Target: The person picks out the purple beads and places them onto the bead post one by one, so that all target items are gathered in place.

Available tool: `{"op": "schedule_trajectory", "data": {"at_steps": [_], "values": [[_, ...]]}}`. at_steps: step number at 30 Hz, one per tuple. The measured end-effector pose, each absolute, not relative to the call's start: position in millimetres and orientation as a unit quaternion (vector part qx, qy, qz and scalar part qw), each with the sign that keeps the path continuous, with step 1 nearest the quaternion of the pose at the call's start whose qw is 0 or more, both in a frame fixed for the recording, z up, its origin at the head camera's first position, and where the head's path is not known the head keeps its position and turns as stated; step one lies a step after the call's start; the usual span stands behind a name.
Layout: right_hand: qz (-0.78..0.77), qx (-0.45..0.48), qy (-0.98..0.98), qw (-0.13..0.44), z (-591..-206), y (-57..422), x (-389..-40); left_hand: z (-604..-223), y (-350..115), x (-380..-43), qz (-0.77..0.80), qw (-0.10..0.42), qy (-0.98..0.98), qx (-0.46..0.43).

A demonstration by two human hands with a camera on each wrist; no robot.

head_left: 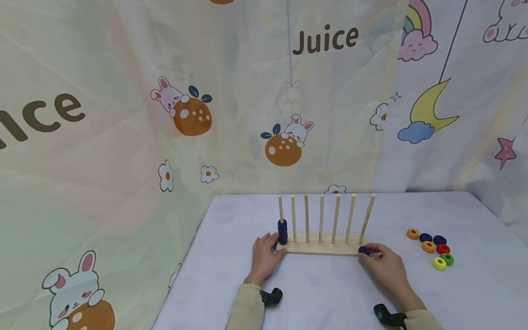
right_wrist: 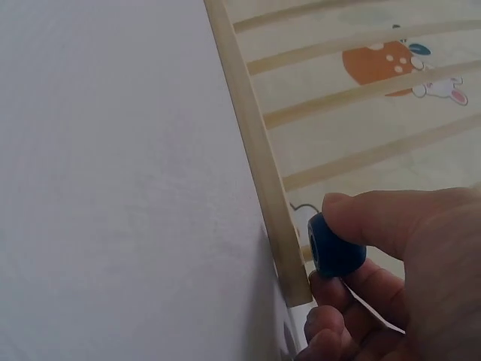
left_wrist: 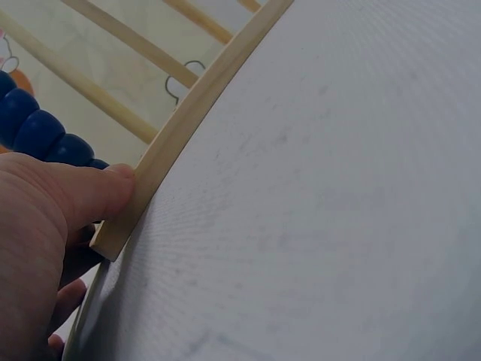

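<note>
- Blue bead (right_wrist: 338,247): pinched in your right hand (head_left: 385,266), near the right end of the wooden base (head_left: 317,250).
- Your left hand (head_left: 265,256) grips the base's left end.
- Blue stack (head_left: 282,232): on the leftmost peg (head_left: 281,208).
- Loose beads (head_left: 427,250): on the table (head_left: 326,293), to your right.

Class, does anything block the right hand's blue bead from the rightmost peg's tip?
Nothing visible does. The right hand holds the blue bead by the right end of the base; the rightmost peg is bare; the left hand holds the left end.
</note>
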State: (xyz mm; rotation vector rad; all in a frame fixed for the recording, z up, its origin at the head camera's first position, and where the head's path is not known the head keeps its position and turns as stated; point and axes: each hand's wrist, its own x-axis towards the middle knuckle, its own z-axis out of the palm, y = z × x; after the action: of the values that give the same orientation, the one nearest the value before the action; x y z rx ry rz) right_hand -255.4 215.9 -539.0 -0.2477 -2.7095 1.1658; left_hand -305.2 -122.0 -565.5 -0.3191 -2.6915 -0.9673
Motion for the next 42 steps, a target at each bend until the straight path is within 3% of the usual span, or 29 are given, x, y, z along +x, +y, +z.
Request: {"op": "schedule_trajectory", "data": {"at_steps": [21, 42], "values": [[0.417, -0.016, -0.899, 0.136, -544.6, 195.8, -254.1, -564.2, -121.9, -305.6, -0.335, 0.135, -0.925, -0.114], [0.437, 0.014, -0.892, 0.115, -543.0, 168.1, -248.4, -564.9, -122.9, -305.3, -0.340, 0.135, -0.924, -0.114]]}}
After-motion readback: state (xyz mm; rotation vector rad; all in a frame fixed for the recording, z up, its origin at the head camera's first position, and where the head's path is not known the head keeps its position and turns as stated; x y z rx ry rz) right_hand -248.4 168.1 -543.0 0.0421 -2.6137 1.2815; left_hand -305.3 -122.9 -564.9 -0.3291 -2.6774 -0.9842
